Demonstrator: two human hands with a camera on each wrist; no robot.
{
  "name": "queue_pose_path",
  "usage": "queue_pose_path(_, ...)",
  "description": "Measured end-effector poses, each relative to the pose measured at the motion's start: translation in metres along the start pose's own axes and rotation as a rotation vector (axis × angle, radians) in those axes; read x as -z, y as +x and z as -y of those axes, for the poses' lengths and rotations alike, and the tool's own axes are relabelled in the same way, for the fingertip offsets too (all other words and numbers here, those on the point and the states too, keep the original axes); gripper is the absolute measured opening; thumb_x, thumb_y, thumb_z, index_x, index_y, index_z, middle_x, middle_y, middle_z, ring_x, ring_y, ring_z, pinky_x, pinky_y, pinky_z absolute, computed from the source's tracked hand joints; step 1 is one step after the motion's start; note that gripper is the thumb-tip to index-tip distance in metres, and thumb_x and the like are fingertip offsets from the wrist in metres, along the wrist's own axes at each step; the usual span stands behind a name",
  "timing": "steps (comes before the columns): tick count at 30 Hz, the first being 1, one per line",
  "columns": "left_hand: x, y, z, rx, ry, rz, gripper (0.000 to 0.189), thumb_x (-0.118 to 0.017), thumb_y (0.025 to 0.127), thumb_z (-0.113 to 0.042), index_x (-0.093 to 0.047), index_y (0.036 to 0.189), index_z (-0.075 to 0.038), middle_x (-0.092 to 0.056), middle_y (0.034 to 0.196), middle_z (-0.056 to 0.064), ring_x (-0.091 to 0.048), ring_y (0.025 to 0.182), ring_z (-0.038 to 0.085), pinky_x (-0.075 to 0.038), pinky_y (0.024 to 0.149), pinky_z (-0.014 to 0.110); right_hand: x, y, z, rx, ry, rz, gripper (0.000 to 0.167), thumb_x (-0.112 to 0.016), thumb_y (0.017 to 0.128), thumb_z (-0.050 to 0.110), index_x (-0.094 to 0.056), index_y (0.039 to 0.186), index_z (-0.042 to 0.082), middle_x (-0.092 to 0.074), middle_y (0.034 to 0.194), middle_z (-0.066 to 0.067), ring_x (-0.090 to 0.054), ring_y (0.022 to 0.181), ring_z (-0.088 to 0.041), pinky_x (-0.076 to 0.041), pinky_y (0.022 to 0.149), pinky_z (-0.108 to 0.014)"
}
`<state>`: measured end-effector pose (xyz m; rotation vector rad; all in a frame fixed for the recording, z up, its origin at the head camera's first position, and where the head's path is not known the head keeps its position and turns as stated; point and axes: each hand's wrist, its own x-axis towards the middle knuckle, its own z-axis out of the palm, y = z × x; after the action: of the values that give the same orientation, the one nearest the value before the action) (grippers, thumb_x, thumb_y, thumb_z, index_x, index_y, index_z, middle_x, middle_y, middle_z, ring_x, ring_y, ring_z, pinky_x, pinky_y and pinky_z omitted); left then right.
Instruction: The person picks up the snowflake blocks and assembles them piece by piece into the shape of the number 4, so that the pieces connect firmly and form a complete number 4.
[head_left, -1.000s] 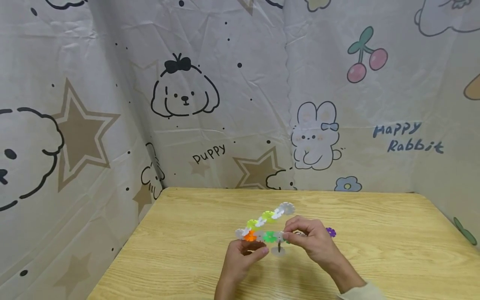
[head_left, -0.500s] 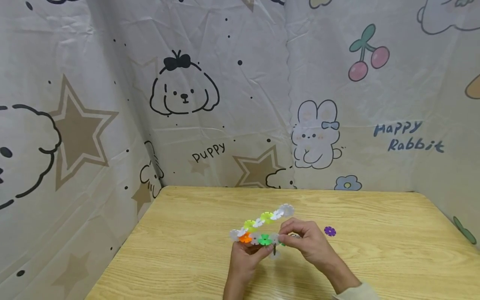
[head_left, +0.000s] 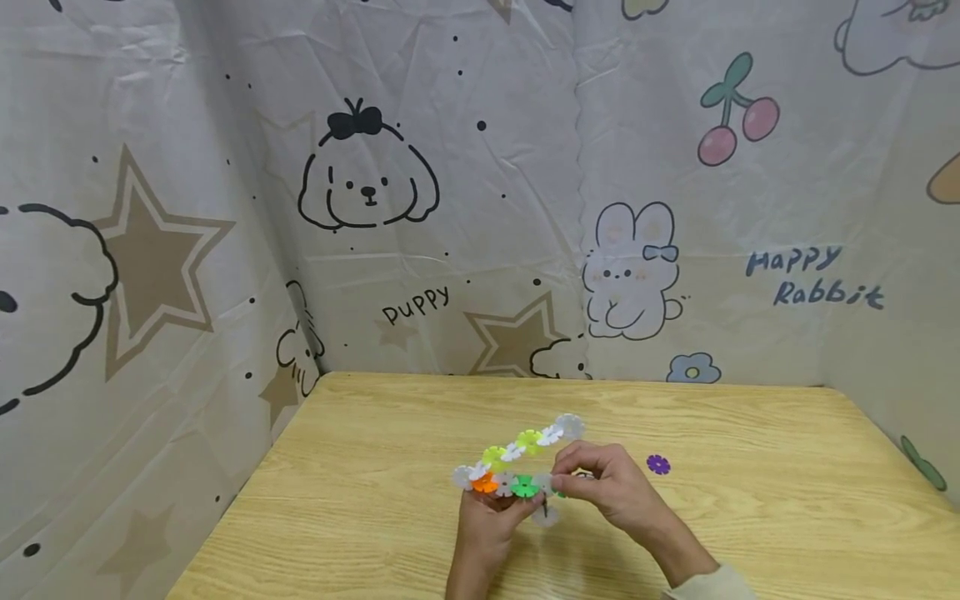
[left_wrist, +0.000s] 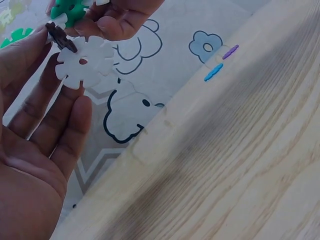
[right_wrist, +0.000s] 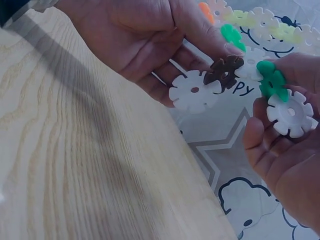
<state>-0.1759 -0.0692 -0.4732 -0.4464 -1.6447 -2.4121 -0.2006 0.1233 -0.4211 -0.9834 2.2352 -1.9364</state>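
A chain of notched plastic snowflake discs is held above the table by both hands in the head view. It has an orange disc (head_left: 484,482), a green disc (head_left: 525,486) and a yellow disc (head_left: 529,441), with white ones between. My left hand (head_left: 482,529) grips its lower row from below. My right hand (head_left: 622,496) pinches that row near its right end. In the right wrist view, a brown disc (right_wrist: 224,71) joins a white disc (right_wrist: 195,92) hanging off the row. Another green disc (right_wrist: 271,81) and white disc (right_wrist: 291,114) sit at my right fingers.
On the wooden table (head_left: 337,500), a loose purple disc (head_left: 658,464) lies right of my right hand. A blue disc (left_wrist: 213,72) lies near the purple one in the left wrist view. Printed cloth (head_left: 450,167) hangs behind the table.
The chain has shifted a little left and down, and my right hand has moved with it. The purple disc, partly hidden earlier, now shows fully.
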Motion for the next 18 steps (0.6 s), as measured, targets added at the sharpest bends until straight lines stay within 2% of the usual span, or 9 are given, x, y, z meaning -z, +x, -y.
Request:
queue_pose_path(3, 0.001, 0.0, 0.0, -0.007, 0.011, -0.006, 0.04, -0.08, 0.077, 0.011, -0.055, 0.108, 0.014, -0.072, 0.091, 0.001, -0.069, 0.086, 0.014, -0.056, 0.078, 0.03, 0.001, 0.0, 0.003, -0.046, -0.02, 0.007, 0.006, -0.071, 0.092, 0.005, -0.075, 0.094, 0.002, -0.067, 0.096, -0.013, -0.06, 0.094, -0.02, -0.053, 0.08, -0.033)
queue_pose_path(7, 0.002, 0.0, -0.001, -0.023, 0.035, -0.032, 0.04, -0.079, 0.077, 0.011, -0.055, 0.108, 0.017, -0.072, 0.092, 0.003, -0.069, 0.088, 0.016, -0.056, 0.078, 0.03, 0.004, 0.0, 0.006, -0.122, -0.036, -0.015, 0.015, -0.072, 0.092, 0.01, -0.073, 0.103, 0.0, -0.068, 0.104, -0.015, -0.062, 0.097, -0.021, -0.054, 0.081, -0.034)
queue_pose_path(12, 0.004, 0.0, -0.003, -0.02, 0.053, -0.087, 0.041, -0.08, 0.076, 0.012, -0.056, 0.108, 0.017, -0.072, 0.094, 0.006, -0.07, 0.089, 0.017, -0.056, 0.078, 0.03, 0.017, -0.003, 0.009, -0.201, -0.081, -0.104, 0.025, -0.071, 0.094, 0.013, -0.069, 0.112, -0.005, -0.068, 0.106, -0.015, -0.064, 0.09, -0.021, -0.054, 0.074, -0.032)
queue_pose_path(18, 0.006, -0.001, -0.004, -0.006, 0.079, -0.122, 0.043, -0.081, 0.075, 0.012, -0.058, 0.111, 0.014, -0.072, 0.094, 0.009, -0.069, 0.089, 0.017, -0.056, 0.079, 0.03, 0.032, -0.008, 0.008, -0.291, -0.146, -0.218, 0.03, -0.072, 0.094, 0.02, -0.07, 0.115, -0.002, -0.07, 0.104, -0.01, -0.063, 0.086, -0.02, -0.053, 0.07, -0.032)
